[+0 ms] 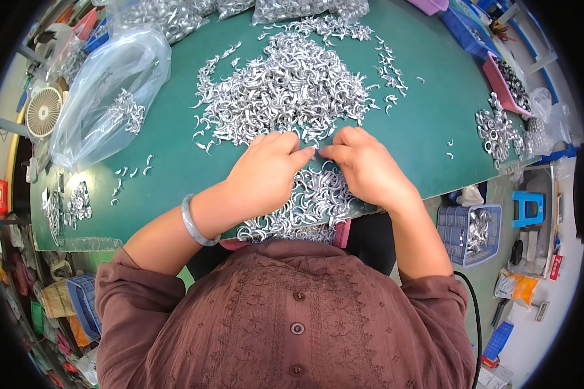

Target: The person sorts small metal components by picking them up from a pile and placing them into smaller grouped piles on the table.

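Note:
A large heap of small silvery curved metal pieces (285,87) lies on the green table (194,152) beyond my hands. My left hand (269,168), with a pale bangle (193,222) at its wrist, is closed, thumb against curled fingers. A bit of a metal piece (315,148) shows at its thumb tip. Just to the right, my right hand (370,167) is closed in a pinch; whatever lies between its fingertips is hidden. Below and between the hands, a smaller spread of the same pieces (321,194) reaches the table's near edge, above a pink container (342,233) at my lap.
A clear plastic bag (97,117) with some pieces lies at left. Filled bags (311,10) stand at the far edge. Metal rings (496,133) and a pink bin (507,84) sit at right. A blue-grey crate (454,233) and a blue stool (529,209) are on the floor.

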`<state>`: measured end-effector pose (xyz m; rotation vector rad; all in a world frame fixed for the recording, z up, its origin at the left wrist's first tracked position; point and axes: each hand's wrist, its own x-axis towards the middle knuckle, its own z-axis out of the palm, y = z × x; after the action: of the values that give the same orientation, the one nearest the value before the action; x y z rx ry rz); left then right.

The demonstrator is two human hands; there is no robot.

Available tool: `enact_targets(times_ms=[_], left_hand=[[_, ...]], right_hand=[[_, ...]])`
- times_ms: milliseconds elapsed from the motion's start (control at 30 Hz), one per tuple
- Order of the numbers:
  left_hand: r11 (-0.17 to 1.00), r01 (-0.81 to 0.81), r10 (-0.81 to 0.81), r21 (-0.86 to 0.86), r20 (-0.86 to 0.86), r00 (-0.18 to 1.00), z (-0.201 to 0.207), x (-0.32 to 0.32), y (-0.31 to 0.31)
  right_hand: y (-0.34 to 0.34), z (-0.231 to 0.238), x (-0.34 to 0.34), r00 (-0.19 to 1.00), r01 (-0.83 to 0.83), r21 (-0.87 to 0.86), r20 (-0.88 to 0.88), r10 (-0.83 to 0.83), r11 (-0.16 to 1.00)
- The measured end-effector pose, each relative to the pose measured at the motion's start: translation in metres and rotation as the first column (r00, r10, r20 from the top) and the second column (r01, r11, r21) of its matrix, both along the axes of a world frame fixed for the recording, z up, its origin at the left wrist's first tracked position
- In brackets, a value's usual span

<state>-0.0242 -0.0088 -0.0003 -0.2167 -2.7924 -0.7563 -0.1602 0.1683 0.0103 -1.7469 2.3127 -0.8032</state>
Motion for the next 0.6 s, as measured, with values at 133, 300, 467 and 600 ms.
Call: enact_targets(times_ms=[133,300,467,600], left_hand=[[0.999,0.019,-0.019,-0.028,-0.001,1.0,-0.002,0.002,-0.001],[0.995,0.104,-0.104,0.006,0.034,0.994,0.003,0.006,-0.004],[0.985,0.165,-0.164,0.042,-0.026,0.986,0.005,0.011,-0.008],[1.0,0.005,-0.005,0.007,-0.044,0.999,0.006,-0.003,-0.002]], right_hand=[[0.006,-0.002,-0.005,0.996,-0.069,0.003,0.055,0.069,0.998],[0.0,-0.004,-0.004,0.994,0.089,-0.041,-0.065,-0.092,0.995],[0.006,0.001,-0.009,0.999,-0.01,0.043,-0.048,0.012,0.999],[-0.001,0.0,-0.007,0.993,0.096,-0.084,-0.059,-0.101,0.992]])
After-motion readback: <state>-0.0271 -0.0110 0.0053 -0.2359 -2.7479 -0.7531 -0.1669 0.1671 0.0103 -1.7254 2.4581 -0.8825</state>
